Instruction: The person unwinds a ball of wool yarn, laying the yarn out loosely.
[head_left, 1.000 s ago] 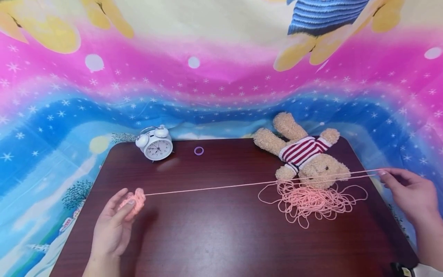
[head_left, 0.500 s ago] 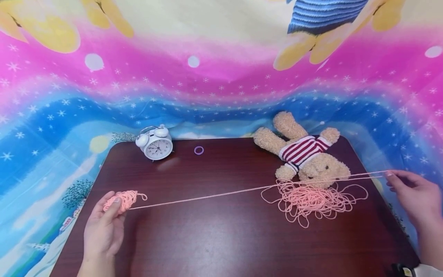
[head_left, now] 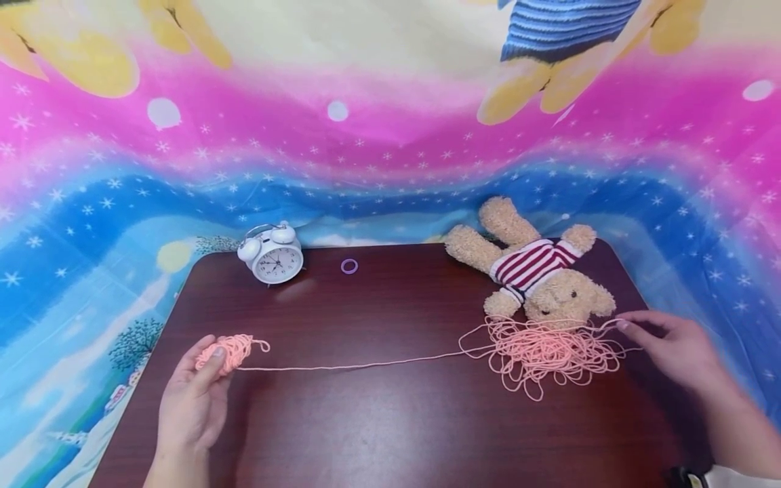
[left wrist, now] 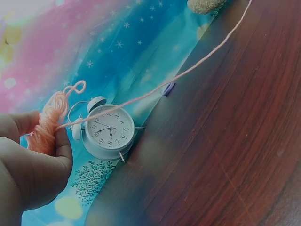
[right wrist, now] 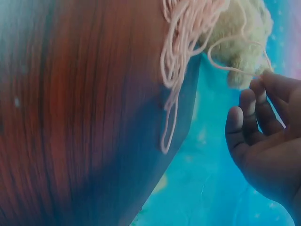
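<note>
My left hand [head_left: 194, 400] grips a small wound bundle of peach yarn [left wrist: 47, 123] between thumb and fingers, with a short loop sticking out at its end. From the bundle a single strand of yarn [head_left: 366, 364] runs across the table to a loose, tangled pile of yarn [head_left: 552, 352] on the right. My right hand [head_left: 677, 346] pinches a strand between thumb and forefinger at the pile's right side. In the right wrist view the strand hangs slack in a curve from the fingertips, and the other fingers [right wrist: 248, 106] are partly bent.
A teddy bear [head_left: 531, 268] in a striped top lies at the back right, its head against the yarn pile. A white alarm clock [head_left: 277, 261] and a purple ring [head_left: 350, 266] sit along the back of the dark wooden table [head_left: 342, 434]. Patterned cloth [head_left: 390, 156] hangs behind.
My right hand has moved left, back toward the yarn pile, and the strands that were stretched taut have sagged. My left hand first shifted left and down and turned the bundle, then came slightly right.
</note>
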Tool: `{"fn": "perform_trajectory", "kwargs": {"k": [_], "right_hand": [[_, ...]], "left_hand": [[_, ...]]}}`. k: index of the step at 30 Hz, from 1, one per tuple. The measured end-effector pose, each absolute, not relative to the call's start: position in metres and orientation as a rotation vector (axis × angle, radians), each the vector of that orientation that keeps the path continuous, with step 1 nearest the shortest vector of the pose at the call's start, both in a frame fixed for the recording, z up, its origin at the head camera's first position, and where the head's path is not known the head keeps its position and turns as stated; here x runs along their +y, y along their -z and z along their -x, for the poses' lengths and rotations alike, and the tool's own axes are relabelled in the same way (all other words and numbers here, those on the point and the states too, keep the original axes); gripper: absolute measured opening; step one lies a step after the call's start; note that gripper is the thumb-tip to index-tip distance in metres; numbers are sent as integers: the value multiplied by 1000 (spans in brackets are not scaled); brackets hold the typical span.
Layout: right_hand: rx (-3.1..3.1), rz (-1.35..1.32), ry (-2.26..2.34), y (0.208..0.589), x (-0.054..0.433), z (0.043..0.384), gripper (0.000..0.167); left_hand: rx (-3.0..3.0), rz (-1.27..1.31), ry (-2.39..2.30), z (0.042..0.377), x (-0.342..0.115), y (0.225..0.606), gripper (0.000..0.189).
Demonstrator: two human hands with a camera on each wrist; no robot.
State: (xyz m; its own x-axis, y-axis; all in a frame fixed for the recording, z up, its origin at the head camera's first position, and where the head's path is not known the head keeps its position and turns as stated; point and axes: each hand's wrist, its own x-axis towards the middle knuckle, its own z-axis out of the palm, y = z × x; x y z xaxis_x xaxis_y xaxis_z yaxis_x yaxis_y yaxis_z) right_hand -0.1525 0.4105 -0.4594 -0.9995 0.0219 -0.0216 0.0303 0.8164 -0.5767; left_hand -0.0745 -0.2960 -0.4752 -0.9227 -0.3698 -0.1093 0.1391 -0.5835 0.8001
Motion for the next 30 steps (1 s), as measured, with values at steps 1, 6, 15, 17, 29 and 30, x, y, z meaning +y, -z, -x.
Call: {"fn": "perform_trajectory", "kwargs": {"k": [1,6,15,17,29,30], "right_hand": [[2988,-7,940,459,405,151,39],[3039,205,909,456,380,146,26],[3085,485,1022,446,340,144,28],[3094,507,1036,446,330,146,27],[2938,466,1294,461,269,156,24],[2924,460,1309,463,263,156,23]], "left_hand": [[-1249,-378,2537,74,-295,476,30],[-1261,-358,2543,75,-290,477,31],[-1334,-352,2548,77,-280,476,31],[-1353,-332,2548,78,-277,477,30],[-1474,-274,2566,81,-266,474,21],[-1488,-281,2564,81,-265,474,21]]}}
